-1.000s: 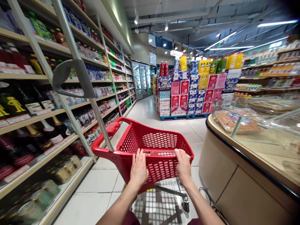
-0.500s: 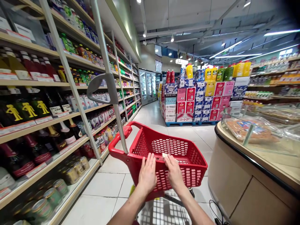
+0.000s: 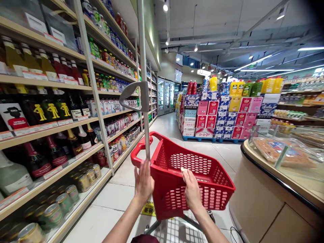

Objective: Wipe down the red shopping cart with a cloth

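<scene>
A red plastic shopping cart with perforated basket walls stands in front of me. A grey metal pole with a grey loop handle rises from its left side. At the foot of the pole is my left hand, open, fingers stretched upward against or just beside the cart's near left corner. My right hand is closed at the basket's near rim, with a small white piece at its fingertips. What the white piece is cannot be made out. The basket floor shows only in part.
Shelves of bottles and cans line the left. A glass-topped counter with packaged food curves along the right. Ahead stands a stack of boxed drinks on a blue pallet. A yellow floor sticker lies below the cart.
My left hand has moved left from the basket's near rim to the foot of the pole. My right hand stays at the rim. The view has shifted, so the cart and shelves appear farther right.
</scene>
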A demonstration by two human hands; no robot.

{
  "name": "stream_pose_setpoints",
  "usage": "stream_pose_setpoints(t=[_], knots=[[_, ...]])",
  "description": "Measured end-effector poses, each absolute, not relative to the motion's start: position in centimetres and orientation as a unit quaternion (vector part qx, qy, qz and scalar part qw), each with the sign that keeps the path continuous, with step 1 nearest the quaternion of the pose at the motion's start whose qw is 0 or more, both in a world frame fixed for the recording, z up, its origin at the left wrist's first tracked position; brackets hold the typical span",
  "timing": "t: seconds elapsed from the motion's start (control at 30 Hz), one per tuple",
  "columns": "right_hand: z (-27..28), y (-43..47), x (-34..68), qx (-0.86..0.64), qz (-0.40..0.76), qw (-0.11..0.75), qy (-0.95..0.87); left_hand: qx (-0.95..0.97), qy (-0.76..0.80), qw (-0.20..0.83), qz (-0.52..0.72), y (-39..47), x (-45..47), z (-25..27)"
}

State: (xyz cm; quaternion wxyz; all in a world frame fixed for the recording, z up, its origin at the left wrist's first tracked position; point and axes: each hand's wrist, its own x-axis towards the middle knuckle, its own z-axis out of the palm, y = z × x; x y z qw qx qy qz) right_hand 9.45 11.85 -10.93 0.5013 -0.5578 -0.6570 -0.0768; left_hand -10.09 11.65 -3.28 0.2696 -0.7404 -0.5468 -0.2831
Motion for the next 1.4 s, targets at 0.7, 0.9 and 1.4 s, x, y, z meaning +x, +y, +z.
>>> stream_pose_setpoints(t=[0.7,0.9,1.4], knots=[[-9.1,12.8,6.8,-0.517,-0.093,0.481,-0.702,-0.784,-0.501,0.259,-0.260,12.1,-5.6,-4.5],[-12.1,11.7,15.0,-0.625,-0.135,0.486,-0.595,-0.795,-0.510,0.243,-0.221,12.3,-4.6,-5.7],[-14.3,10.6,22.0,-0.640,-0.140,0.458,-0.601,-0.848,-0.470,0.186,-0.159,11.9,2.3,-7.3]])
